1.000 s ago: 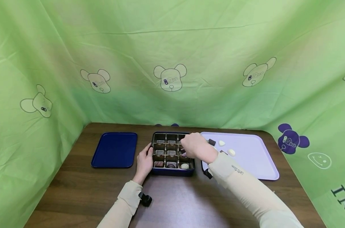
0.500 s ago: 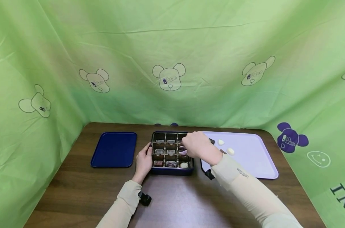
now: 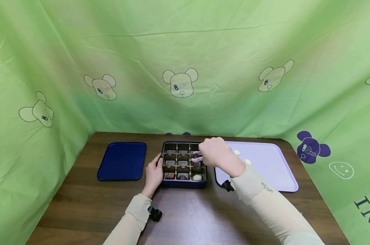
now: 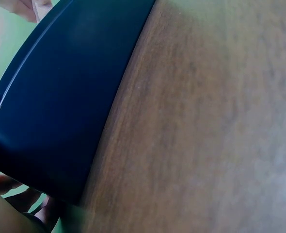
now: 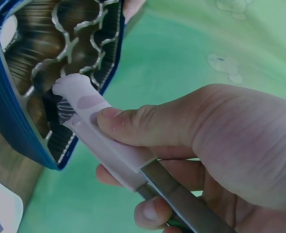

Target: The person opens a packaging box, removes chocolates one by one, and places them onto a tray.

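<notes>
A dark blue chocolate box (image 3: 185,184) with a divided insert stands mid-table. Its front row holds a brown square chocolate (image 3: 169,176), a dark round one (image 3: 183,177) and a cream oval one (image 3: 197,177). My left hand (image 3: 153,174) holds the box's left side. Over the right column, my right hand (image 3: 217,153) grips metal tongs (image 5: 111,133) with pale pink tips. In the right wrist view, a dark striped chocolate (image 5: 64,110) lies between the tips, at a compartment; whether the tips touch it, I cannot tell.
Right of the box lies a lilac tray (image 3: 270,166) bearing white pieces such as a white chocolate (image 3: 247,162); my right forearm hides part of it. A dark blue lid (image 3: 123,161) lies at the left. A green curtain (image 3: 142,102) hangs behind the wooden table (image 3: 179,217).
My right hand has shifted a little up and to the right, and the pink tong tips show more clearly over the right column. The left hand stays on the box.
</notes>
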`<state>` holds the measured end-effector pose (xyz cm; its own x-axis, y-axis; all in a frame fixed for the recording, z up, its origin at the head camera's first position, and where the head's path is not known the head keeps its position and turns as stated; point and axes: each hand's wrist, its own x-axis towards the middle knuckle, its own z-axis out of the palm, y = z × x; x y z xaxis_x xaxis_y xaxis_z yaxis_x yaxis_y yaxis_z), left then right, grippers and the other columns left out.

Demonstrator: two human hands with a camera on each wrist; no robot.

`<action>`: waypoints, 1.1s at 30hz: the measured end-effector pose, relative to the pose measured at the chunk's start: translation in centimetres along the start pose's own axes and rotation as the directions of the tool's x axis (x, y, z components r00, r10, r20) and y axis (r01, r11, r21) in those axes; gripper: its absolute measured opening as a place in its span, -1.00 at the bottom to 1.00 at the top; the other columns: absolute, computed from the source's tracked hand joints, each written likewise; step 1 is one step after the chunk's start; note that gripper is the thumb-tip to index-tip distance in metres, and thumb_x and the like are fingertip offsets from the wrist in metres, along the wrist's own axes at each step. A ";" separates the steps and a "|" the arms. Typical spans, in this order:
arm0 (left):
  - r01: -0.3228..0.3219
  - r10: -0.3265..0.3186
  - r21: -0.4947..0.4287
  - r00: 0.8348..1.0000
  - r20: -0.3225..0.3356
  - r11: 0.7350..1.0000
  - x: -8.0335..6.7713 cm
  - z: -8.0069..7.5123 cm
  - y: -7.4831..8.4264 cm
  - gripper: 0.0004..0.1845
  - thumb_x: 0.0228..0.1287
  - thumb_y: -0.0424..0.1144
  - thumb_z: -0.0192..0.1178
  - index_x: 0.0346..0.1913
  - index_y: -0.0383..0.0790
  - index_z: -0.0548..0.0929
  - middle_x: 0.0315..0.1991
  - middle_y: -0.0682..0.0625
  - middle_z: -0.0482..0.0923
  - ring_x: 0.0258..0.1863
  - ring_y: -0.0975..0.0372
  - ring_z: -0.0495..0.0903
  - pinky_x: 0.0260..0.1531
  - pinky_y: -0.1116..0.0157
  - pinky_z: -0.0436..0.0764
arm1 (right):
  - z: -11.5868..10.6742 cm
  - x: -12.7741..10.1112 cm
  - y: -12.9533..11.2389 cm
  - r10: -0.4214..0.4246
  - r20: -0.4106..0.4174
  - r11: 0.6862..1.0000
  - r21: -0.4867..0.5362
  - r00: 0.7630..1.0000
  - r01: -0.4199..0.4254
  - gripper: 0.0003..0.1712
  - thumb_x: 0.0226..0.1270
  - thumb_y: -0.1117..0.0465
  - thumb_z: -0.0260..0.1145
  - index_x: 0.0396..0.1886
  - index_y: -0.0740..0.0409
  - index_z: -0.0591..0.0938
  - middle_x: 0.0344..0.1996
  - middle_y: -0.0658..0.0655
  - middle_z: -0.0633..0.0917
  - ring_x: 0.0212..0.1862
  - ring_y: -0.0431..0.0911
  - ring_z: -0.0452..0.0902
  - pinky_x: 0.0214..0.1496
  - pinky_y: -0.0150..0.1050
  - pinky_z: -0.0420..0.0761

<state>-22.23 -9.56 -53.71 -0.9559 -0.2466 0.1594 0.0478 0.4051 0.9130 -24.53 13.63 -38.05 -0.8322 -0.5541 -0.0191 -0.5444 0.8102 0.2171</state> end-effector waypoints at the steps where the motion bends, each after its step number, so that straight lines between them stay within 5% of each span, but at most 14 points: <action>1: 0.001 -0.001 -0.001 1.000 0.001 1.000 0.0 0.0 0.0 -0.61 0.54 -0.22 0.08 0.29 -0.29 0.61 0.21 -0.22 0.61 0.26 -0.09 0.54 0.25 -0.06 0.47 | -0.1 -0.1 0.1 0.005 0.002 1.000 0.006 1.000 -0.005 -0.62 0.13 0.24 0.39 -0.76 -0.05 0.42 -0.66 -0.01 0.52 -0.61 -0.07 0.45 -0.52 0.02 0.59; 33: 0.012 -0.012 -0.004 1.000 0.011 1.000 0.1 -0.2 0.0 -0.60 0.54 -0.21 0.08 0.31 -0.27 0.60 0.22 -0.23 0.60 0.27 -0.10 0.52 0.26 -0.08 0.46 | -1.3 -3.9 7.3 0.216 0.085 0.961 0.159 0.973 -0.227 -0.69 0.24 0.03 0.39 -0.68 -0.09 0.58 -0.63 0.01 0.56 -0.55 -0.01 0.50 -0.54 0.04 0.51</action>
<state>-22.24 -9.71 -53.64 -0.9596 -0.2414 0.1443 0.0375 0.3986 0.9163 -25.15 21.47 -35.08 -0.9361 -0.3477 -0.0541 -0.3505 0.9348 0.0578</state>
